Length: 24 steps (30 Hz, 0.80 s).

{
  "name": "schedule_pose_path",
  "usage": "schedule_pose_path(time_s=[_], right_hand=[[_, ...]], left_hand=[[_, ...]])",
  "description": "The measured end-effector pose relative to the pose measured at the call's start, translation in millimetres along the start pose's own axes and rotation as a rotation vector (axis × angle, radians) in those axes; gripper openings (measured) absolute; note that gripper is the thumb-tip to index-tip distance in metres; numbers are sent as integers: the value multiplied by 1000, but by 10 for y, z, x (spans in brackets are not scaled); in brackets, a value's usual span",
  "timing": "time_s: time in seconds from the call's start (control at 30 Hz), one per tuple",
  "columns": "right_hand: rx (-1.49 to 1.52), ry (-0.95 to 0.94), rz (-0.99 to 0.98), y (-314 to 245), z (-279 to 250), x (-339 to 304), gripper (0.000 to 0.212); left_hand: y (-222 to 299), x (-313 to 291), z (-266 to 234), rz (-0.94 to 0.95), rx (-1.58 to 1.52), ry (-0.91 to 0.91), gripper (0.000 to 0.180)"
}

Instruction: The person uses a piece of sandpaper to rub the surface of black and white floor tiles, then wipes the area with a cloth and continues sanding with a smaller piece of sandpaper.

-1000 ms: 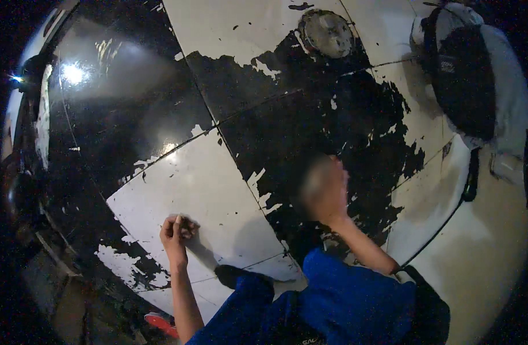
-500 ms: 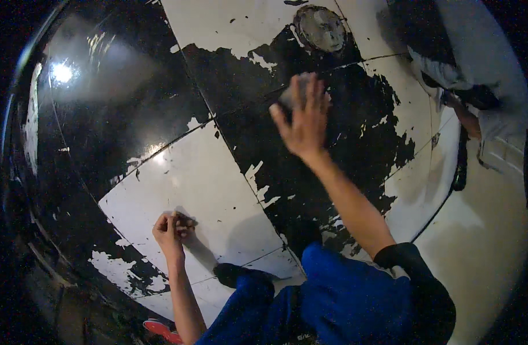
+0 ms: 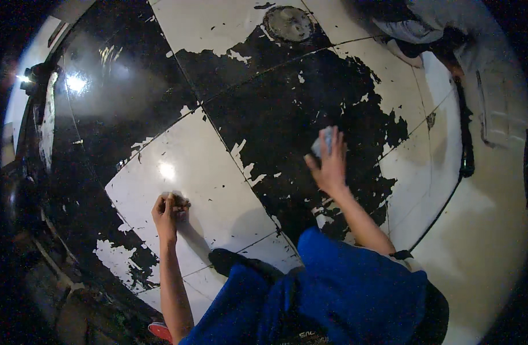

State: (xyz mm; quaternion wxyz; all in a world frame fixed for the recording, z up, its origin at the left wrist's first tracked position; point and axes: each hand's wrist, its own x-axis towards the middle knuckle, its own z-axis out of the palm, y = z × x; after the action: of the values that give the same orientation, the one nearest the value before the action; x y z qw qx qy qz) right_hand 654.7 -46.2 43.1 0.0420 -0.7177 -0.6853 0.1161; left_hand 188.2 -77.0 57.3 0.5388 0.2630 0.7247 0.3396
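My right hand (image 3: pixel 333 168) lies with fingers stretched over a small light grey pad (image 3: pixel 320 145), pressing it against the floor. The pad is partly hidden under the fingers, and its exact kind is unclear. Beneath it the floor is covered by a flaking black layer (image 3: pixel 298 109) with ragged edges. On the left, my left hand (image 3: pixel 166 214) is closed in a pinch, low over a white floor tile (image 3: pixel 218 190). What its fingers hold, if anything, is hidden in shadow.
A round grey disc (image 3: pixel 288 24) is set in the floor at the far side. Another person's foot (image 3: pixel 410 52) and clothing show at upper right. A long black bar (image 3: pixel 465 132) lies right, and a red shoe (image 3: pixel 160 330) shows at lower left.
My right hand has slid nearer to me and slightly right across the black layer, carrying the pad along. My left hand stays pinched in nearly the same place. The view has shifted a little.
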Motion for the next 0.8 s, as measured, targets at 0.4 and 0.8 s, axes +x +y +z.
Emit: schedule_pose_path(time_s=[0.4,0.8], right_hand=[[-121,394,169,565,157,1750,82],[183,101,-429,-1176,162,1091,80]], left_hand=[[-5,-196,229,-86,-243,91,19],[-271,-253,202,-19,-239,123,15]])
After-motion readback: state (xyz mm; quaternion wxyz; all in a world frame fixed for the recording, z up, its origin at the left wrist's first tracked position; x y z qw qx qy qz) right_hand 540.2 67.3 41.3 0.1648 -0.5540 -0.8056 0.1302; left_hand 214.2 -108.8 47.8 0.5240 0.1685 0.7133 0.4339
